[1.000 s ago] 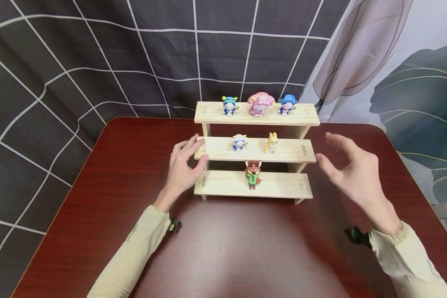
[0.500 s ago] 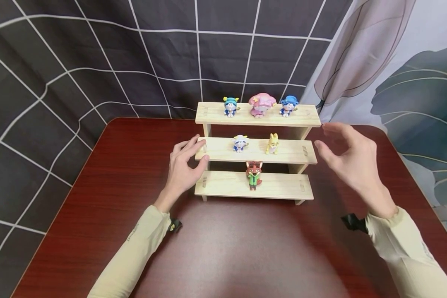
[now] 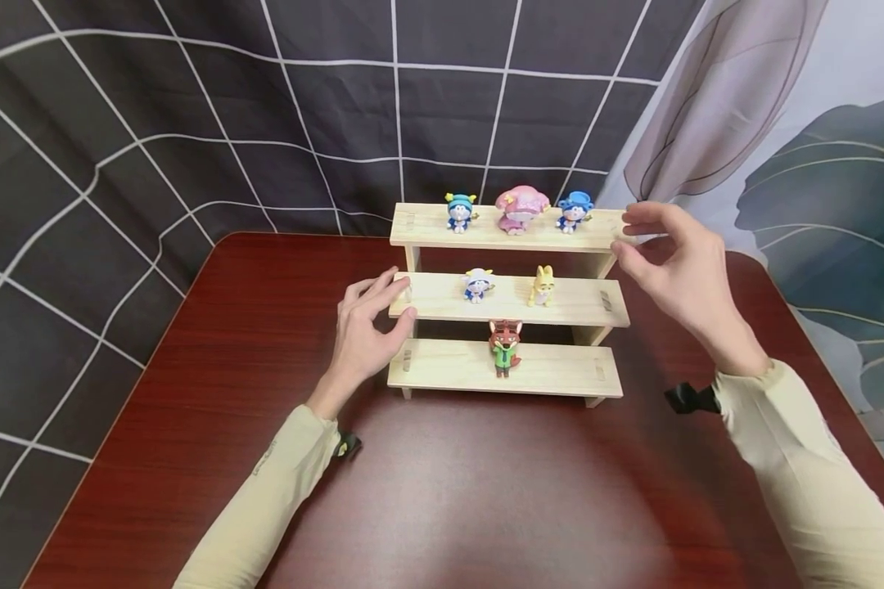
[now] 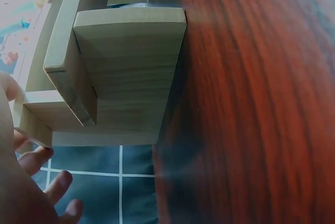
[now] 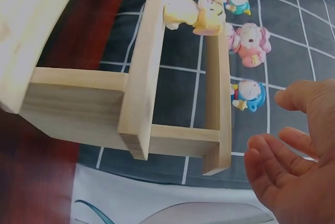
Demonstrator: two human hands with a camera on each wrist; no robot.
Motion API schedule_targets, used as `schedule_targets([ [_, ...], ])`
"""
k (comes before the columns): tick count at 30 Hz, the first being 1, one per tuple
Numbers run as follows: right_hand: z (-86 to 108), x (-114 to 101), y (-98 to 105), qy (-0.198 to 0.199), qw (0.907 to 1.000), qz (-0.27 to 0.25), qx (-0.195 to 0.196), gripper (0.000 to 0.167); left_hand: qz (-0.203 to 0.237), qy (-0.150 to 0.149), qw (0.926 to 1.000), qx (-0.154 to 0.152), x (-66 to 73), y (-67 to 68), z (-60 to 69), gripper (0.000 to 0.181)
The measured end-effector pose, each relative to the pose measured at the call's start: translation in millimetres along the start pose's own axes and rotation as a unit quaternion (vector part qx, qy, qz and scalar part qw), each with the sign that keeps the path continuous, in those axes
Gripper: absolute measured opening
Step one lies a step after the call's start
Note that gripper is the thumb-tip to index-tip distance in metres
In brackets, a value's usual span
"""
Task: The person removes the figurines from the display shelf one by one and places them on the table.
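Note:
A three-tier wooden display shelf [image 3: 442, 366] stands on the table. My left hand [image 3: 364, 327] holds the left end of its middle board, thumb at the front and fingers behind. My right hand [image 3: 678, 270] is beside the top board's right end, thumb and fingers apart with nothing between them; the right wrist view shows it clear of the wood. Along the top sit a teal-hatted figurine [image 3: 459, 214], a pink figurine [image 3: 520, 211] and a blue-hatted figurine [image 5: 248, 95]. A white-hatted figurine [image 3: 477, 286] and a yellow rabbit figurine [image 3: 541, 286] share the middle board. On the lowest stands a fox figurine [image 3: 504, 350].
The dark red table [image 3: 265, 311] extends around the shelf. Behind it hangs a dark curtain [image 3: 324, 106] with a white grid, and a pale patterned curtain [image 3: 722, 106] hangs at the right.
My right hand has moved up and slightly left, from beside the middle board to the top board's right end. The left hand keeps its place on the shelf; the figurines have not moved.

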State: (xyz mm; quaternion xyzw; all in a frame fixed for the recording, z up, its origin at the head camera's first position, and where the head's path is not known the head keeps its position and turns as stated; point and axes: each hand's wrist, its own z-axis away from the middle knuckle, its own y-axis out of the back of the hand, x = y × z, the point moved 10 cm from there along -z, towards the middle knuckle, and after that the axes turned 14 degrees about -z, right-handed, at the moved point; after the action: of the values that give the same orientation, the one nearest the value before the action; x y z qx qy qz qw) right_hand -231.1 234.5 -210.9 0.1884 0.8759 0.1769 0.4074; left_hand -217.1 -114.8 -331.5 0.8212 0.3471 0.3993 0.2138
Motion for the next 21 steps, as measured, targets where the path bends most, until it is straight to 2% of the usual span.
schedule_targets([
  [4, -8.3, 4, -5, -0.013, 0.9998, -0.011, -0.005, 0.039, -0.001, 0.0, 1.0, 0.001, 0.0, 0.3, -0.3, 0.042],
  [11, -19.6, 10, -14, -0.012, 0.9997, -0.009, -0.019, 0.038, -0.007, 0.006, 0.9999, -0.008, -1.5, -1.5, -0.6, 0.043],
  [21, -30.2, 14, -25, -0.031, 0.9985, -0.033, -0.031, 0.04, -0.003, 0.007, 1.0, -0.002, -2.2, -1.3, 0.1, 0.043],
])
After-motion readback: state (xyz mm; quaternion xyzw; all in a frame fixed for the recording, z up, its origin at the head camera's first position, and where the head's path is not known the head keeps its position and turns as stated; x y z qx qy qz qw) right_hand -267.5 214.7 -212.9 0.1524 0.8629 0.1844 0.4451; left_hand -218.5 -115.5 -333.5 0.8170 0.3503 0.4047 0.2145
